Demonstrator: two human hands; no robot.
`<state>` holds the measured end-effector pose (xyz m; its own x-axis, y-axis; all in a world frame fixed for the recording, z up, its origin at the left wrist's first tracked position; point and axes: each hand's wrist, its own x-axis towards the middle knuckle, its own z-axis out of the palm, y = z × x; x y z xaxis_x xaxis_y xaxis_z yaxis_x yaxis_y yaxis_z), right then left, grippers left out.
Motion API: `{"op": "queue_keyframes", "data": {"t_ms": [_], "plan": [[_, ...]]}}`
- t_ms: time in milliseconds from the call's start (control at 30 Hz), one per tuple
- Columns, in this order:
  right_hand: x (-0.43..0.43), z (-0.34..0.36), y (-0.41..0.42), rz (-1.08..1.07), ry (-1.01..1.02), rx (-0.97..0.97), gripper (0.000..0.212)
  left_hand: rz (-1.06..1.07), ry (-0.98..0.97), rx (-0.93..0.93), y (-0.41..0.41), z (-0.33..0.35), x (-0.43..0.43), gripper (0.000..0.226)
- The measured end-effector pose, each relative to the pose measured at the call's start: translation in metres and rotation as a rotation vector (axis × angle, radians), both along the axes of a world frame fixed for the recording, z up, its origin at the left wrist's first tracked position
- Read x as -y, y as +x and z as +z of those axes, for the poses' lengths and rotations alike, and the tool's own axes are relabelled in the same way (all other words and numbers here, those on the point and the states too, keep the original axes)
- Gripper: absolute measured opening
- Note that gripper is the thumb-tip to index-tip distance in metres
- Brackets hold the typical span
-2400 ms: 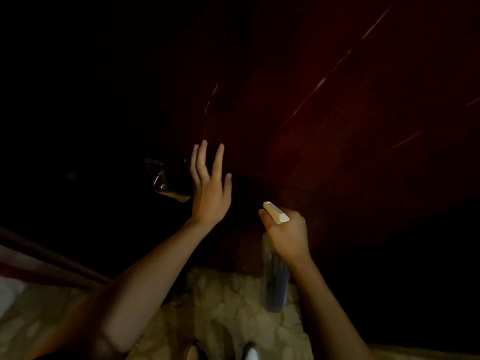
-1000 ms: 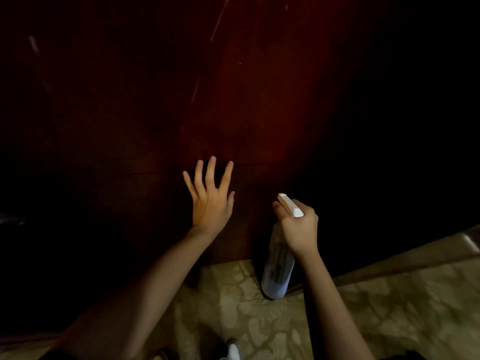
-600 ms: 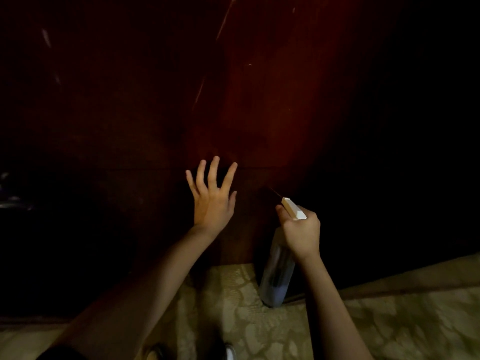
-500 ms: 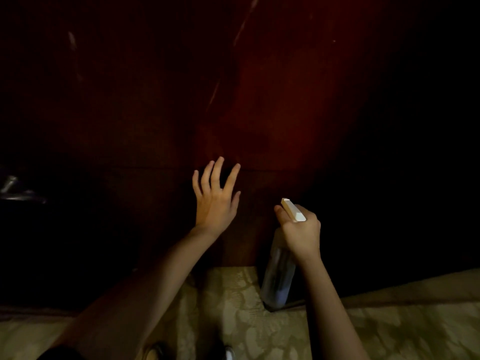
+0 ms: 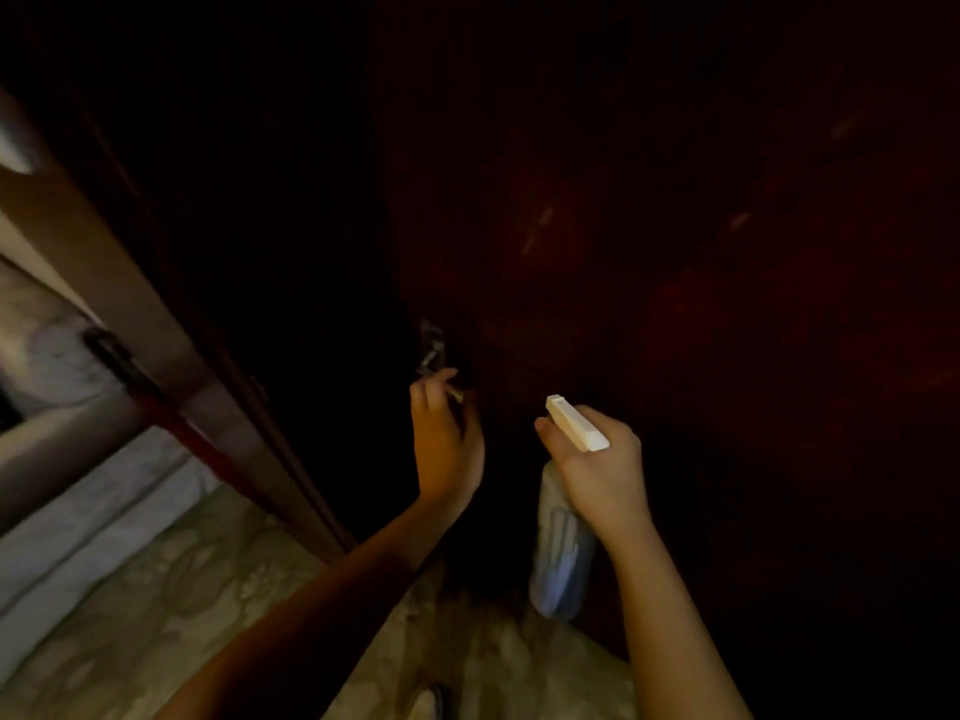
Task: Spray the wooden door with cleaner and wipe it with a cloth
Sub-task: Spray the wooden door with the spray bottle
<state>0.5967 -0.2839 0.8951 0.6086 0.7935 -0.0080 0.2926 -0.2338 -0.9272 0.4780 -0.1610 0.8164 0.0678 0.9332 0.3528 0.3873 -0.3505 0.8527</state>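
Down at the door's left edge things look different from half a second ago: the left hand [image 5: 448, 443], which was spread flat on the wood, has curled up by the metal handle [image 5: 435, 350], fingers bent around something small, can't tell what. View swung too, so the door frame [image 5: 156, 324] and pale wall show on the left. Dark reddish wooden door [image 5: 649, 262] fills the rest, patterned floor [image 5: 171, 579] below. Right hand [image 5: 597, 462] wraps the spray bottle [image 5: 562, 558], nozzle aimed at the door.
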Motion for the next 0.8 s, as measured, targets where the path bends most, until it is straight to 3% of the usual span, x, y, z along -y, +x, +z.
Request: {"op": "queue_keyframes", "data": {"t_ms": [133, 200, 267, 333, 567, 800], "plan": [[-0.068, 0.005, -0.031, 0.047, -0.043, 0.026, 0.019, 0.177, -0.423, 0.313, -0.025, 0.003, -0.049, 0.028], [-0.093, 0.0, -0.039, 0.054, -0.072, 0.044, 0.021, 0.117, -0.688, 0.474, -0.023, 0.007, -0.069, 0.034], [-0.114, -0.008, -0.045, 0.058, -0.108, 0.071, 0.023, 0.028, -0.93, 0.754, -0.022, 0.005, -0.088, 0.038], [-0.13, -0.017, -0.049, 0.038, -0.132, 0.079, 0.024, -0.044, -1.068, 0.911, -0.02, 0.001, -0.102, 0.044], [-0.157, -0.041, -0.059, -0.07, -0.236, 0.045, 0.038, -0.128, -1.206, 1.023, -0.019, -0.021, -0.132, 0.051], [-0.16, -0.05, -0.063, -0.08, -0.283, 0.074, 0.019, -0.09, -1.254, 1.06, -0.021, -0.032, -0.14, 0.05]]}}
